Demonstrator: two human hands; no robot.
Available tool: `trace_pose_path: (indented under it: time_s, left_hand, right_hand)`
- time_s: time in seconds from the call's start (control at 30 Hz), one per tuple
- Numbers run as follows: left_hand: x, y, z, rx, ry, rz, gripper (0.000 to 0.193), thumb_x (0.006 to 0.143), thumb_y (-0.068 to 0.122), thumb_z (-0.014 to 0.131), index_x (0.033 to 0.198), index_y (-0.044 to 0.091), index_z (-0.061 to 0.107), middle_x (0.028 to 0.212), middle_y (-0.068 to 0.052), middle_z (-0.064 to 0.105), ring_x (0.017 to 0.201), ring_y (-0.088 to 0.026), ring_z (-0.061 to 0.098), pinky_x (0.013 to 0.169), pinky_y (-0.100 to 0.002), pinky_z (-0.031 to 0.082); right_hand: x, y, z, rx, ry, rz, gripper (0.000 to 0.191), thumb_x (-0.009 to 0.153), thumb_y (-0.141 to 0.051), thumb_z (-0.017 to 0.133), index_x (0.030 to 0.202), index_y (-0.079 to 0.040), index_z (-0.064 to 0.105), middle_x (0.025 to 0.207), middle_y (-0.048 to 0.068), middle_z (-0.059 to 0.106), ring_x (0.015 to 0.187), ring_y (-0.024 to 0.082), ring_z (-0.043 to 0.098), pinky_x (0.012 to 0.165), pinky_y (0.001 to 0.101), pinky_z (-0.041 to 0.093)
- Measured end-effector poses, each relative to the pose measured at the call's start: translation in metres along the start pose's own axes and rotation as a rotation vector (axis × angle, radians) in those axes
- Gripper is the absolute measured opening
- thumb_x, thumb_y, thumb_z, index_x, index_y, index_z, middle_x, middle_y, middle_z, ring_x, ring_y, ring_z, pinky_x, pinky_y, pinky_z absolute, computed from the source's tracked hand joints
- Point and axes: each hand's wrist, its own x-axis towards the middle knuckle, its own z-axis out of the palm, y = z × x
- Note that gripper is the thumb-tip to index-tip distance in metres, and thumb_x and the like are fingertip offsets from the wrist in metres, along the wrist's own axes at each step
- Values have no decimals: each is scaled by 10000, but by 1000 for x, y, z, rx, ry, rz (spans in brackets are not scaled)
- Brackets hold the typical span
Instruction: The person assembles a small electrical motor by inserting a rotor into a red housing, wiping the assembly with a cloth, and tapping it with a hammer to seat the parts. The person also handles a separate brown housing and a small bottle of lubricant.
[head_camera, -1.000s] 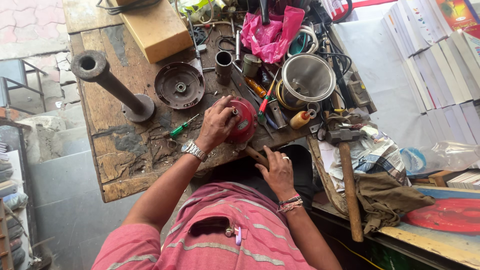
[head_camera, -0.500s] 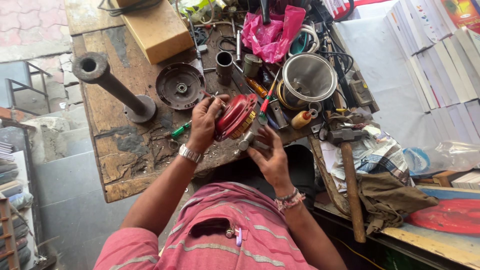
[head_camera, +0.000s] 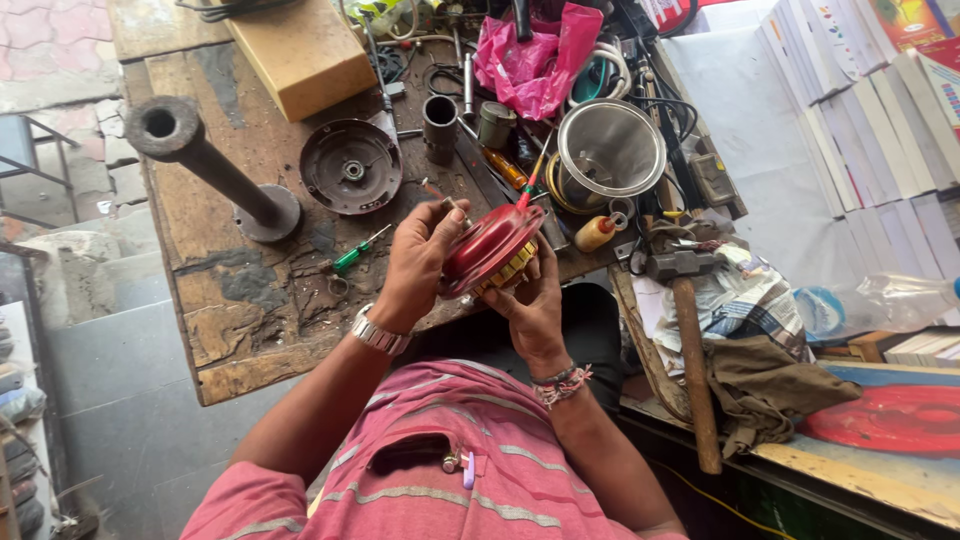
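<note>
Hands lift a red motor housing tilted above the desk edge: left hand grips its rim, right hand cups it underneath, near a green screwdriver.

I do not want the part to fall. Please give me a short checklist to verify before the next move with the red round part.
1. Both hands on the red round part: ok; left hand grips one side, right hand supports the other.
2. Part lifted off the wooden bench: ok, held above its near edge.
3. Part level: not ok, it is tilted.
4. Green screwdriver within reach: ok, it lies on the bench beside the left hand.
5. Hammer away from the hands: ok, it lies to the right.
6. Loose screws inside the part: cannot tell.
</note>
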Motion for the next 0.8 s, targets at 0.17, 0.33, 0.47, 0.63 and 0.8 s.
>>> trace_pose_path:
  time_s: [0.17, 0.33, 0.47, 0.63, 0.8]
  left_hand:
    - [-58, 67, -1, 256, 73, 224, 643, 997, 203, 623, 1508, -13, 298, 1335, -177, 607, 1091, -234, 721, 556, -215, 620]
    - [-65, 87, -7, 375, 180, 374, 554, 1027, 129, 639, 1492, -4, 371, 1278, -200, 663, 1047, -214, 707, 585, -197, 589]
    - [-47, 63, -11, 445, 138, 269, 447, 994, 194, 673, 1362, -4, 516, 1199, -136, 698, 1024, -163, 702, 747, -236, 605]
    - [-17, 17, -24, 455, 16, -49, 355, 976, 272, 667, 1220, 14, 670, 1136, -94, 734, 1022, -137, 679, 901, -272, 551]
    - [-6, -21, -34, 149, -54, -15, 277, 1031, 188, 661, 1111, -68, 729, 1156, -76, 752, 1048, -112, 657, 932, -253, 526]
  right_hand:
    - [8, 0, -20, 128, 111, 13, 1009, 822, -123, 874, 1590, -99, 220, 1439, 124, 527, 1294, 299, 598, 1015, 472, 557]
    - [5, 1, -30, 172, 113, 53, 978, 830, -99, 858, 1587, -104, 239, 1437, 140, 531, 1254, 328, 638, 958, 509, 568]
    - [0, 6, -26, 200, 83, 42, 964, 841, -114, 860, 1581, -99, 242, 1453, 141, 521, 1259, 325, 633, 979, 504, 592]
    - [-15, 11, -21, 217, 23, 67, 958, 863, -128, 858, 1603, -94, 249, 1417, 147, 549, 1201, 289, 652, 967, 473, 614]
    - [-27, 22, -15, 250, -9, 159, 990, 810, -131, 883, 1567, -95, 247, 1364, 121, 590, 1172, 237, 683, 954, 432, 617]
